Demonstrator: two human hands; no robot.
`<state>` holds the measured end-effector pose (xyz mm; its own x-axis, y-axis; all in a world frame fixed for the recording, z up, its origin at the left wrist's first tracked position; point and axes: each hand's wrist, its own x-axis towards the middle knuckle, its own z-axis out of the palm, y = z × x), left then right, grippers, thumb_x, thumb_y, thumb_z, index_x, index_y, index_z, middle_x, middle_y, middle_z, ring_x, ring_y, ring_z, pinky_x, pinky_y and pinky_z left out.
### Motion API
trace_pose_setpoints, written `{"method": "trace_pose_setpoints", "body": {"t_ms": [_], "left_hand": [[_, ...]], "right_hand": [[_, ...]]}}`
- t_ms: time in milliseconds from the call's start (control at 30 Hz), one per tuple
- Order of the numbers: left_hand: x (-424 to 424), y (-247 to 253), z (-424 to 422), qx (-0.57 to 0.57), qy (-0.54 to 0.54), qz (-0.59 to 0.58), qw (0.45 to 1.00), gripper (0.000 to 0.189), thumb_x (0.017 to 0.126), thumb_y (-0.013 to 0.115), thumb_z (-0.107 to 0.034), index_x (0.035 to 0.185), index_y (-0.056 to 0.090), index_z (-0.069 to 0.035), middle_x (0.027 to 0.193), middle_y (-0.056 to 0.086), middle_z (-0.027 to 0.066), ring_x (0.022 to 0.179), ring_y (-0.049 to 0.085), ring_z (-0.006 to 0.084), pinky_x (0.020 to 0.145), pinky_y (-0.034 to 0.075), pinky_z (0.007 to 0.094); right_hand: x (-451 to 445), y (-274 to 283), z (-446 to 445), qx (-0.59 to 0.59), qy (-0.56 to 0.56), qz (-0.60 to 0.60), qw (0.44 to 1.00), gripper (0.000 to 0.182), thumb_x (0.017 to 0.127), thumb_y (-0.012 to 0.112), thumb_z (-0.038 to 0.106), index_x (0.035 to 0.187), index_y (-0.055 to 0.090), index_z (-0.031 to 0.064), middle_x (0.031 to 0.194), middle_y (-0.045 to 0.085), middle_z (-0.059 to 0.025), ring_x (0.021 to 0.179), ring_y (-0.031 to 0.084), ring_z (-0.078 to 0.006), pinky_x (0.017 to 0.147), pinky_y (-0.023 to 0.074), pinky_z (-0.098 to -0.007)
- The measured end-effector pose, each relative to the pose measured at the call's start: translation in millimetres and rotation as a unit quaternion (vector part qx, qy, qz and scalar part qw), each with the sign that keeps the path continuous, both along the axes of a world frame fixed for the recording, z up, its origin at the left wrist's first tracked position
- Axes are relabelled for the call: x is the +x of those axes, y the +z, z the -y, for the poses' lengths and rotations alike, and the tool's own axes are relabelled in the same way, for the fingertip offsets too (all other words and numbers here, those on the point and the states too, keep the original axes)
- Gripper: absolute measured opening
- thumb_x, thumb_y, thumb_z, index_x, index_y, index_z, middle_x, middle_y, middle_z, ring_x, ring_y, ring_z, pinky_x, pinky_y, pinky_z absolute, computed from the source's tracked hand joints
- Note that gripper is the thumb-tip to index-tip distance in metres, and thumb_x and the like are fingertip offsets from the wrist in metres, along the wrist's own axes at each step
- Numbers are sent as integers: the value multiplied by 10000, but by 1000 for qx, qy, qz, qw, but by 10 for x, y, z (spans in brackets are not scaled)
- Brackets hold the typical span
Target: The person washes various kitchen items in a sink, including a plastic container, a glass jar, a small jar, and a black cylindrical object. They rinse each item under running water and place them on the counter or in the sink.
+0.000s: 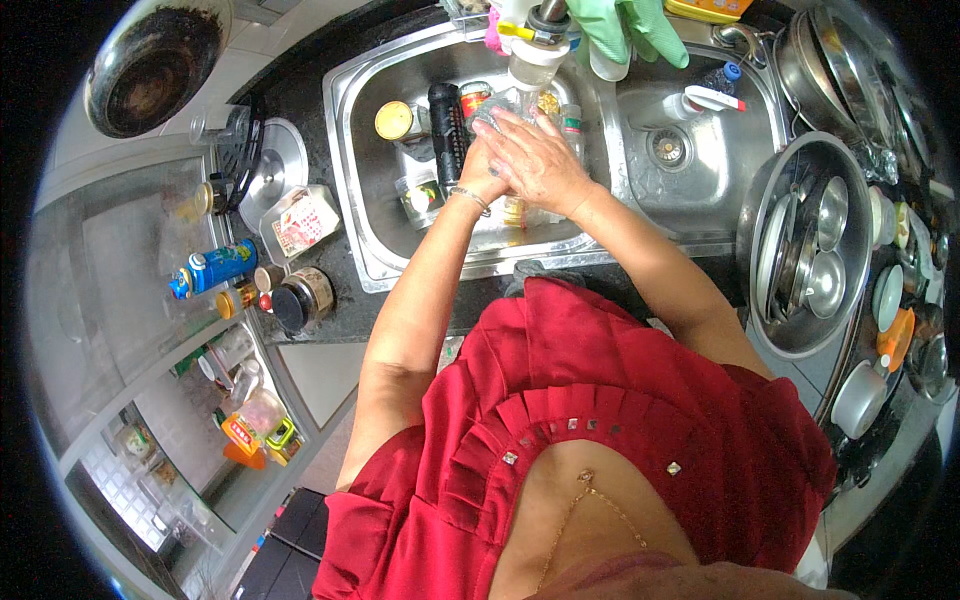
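Observation:
Both hands are together over the left basin of the steel sink [352, 180], beneath the faucet's clear nozzle [536, 64]. My right hand [544, 161] lies across my left hand [484, 169], its fingers stretched forward. Most of the left hand's fingers and both palms are hidden. A blurred, clear or silvery patch [493, 111] shows at the fingertips; I cannot tell whether it is water or an object. Around the hands in the basin are a black bottle [448, 135], a yellow-lidded jar [395, 121], a clear labelled jar [421, 196], a red-labelled jar [474, 97] and a clear bottle [572, 127].
The right basin [697, 180] holds a blue-capped bottle [720, 79] and a white-and-red item [714, 99]. Green rubber gloves [630, 34] hang behind. A large metal bowl [757, 307] of kitchenware stands right. Jars [304, 298] and a plastic tub [326, 202] crowd the left counter.

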<state>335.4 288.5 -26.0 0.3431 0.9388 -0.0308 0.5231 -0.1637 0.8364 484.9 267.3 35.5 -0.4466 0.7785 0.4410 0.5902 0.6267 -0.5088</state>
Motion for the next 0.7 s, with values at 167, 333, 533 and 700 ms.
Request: {"method": "trace_pose_setpoints", "body": {"t_ms": [167, 333, 533, 700], "left_hand": [[44, 369, -14, 81, -2, -20, 996, 383, 607, 684, -275, 903, 607, -44, 843, 619, 173, 879, 564, 358, 784, 444, 412], [135, 428, 21, 26, -21, -233, 972, 593, 552, 736, -374, 1004, 537, -46, 1021, 574, 164, 939, 525, 344, 809, 424, 431], [176, 456, 170, 88, -19, -146, 985, 923, 515, 808, -339, 1259, 359, -31, 1187, 487, 197, 1085, 475, 356, 919, 390, 406], [231, 437, -7, 95, 56, -101, 989, 935, 519, 809, -295, 1287, 336, -48, 1211, 475, 179, 1133, 438, 338, 959, 362, 401]], "right_hand": [[-38, -27, -72, 61, -51, 6, 997, 466, 810, 545, 250, 1260, 461, 161, 1150, 495, -115, 1052, 485, -243, 902, 395, -418], [-64, -169, -282, -35, -124, -27, 991, 300, 825, 506, 182, 1117, 562, 142, 991, 584, -138, 898, 564, -278, 759, 455, -386], [512, -973, -722, -115, -152, 40, 981, 200, 798, 442, 88, 906, 587, 4, 841, 609, -185, 794, 594, -334, 697, 478, -413], [707, -431, -345, -377, -54, 125, 916, 258, 799, 494, 176, 986, 603, 35, 958, 603, -220, 900, 586, -356, 811, 458, -419]]}}
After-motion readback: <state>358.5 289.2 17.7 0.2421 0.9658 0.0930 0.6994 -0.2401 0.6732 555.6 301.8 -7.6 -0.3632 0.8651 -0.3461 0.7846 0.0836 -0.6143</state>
